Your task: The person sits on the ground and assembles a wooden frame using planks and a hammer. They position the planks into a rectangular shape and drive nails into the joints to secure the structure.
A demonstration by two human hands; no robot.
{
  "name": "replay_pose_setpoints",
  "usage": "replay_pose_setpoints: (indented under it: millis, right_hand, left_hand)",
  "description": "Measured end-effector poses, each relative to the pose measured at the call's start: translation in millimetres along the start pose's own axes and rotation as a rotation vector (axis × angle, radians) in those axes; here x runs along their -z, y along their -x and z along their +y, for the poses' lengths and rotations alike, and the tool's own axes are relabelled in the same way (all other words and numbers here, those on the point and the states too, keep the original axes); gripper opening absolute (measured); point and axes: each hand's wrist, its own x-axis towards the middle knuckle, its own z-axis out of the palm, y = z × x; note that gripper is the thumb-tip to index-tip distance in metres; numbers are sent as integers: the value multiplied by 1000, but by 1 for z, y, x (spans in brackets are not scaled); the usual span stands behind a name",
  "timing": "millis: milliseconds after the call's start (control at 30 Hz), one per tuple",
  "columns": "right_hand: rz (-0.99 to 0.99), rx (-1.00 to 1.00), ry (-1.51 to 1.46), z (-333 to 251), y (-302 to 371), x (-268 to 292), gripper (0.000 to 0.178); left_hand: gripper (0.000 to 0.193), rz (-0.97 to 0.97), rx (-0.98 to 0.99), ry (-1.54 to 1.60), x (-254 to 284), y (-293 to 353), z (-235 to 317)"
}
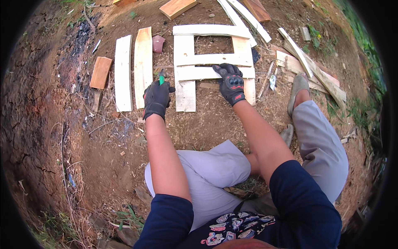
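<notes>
Both of my hands wear black work gloves with red marks. My left hand (157, 98) is closed round a green-handled tool (161, 79); its kind is mostly hidden by the fingers. Over the lowest crosswise wooden slat (197, 73) lies my right hand (231, 82), its fingers curled at the slat's upper edge. That slat rests across two upright boards, a left one (185, 96) and a right one (249, 90). Above it, a middle slat (211, 60) and a top slat (209, 30) span the same boards, forming a ladder-like layout on the ground.
Left of the layout lie two pale boards, one white (123, 74) and one yellowish (143, 58), and a brown wood block (100, 72). Another block (177, 7) sits at the far side. Loose planks (306, 68) are piled at right, near my shoe (297, 91).
</notes>
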Motion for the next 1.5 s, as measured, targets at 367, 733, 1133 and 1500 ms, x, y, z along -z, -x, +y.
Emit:
replay_pose_setpoints:
  millis: [367,733,1133,1500]
  right_hand:
    - [-70,-38,54,-11,-12,9,55]
    - [-30,-49,32,-13,-7,5,54]
    - [-82,5,58,-27,50,11,47]
    - [-39,-65,14,-49,102,12,47]
  left_hand:
    - [35,51,-43,-89,3,-26,-22]
    - [33,16,-27,-23,-1,-27,-22]
    - [36,47,9,-27,5,-16,-9]
    - [31,-25,26,-14,7,-13,-4]
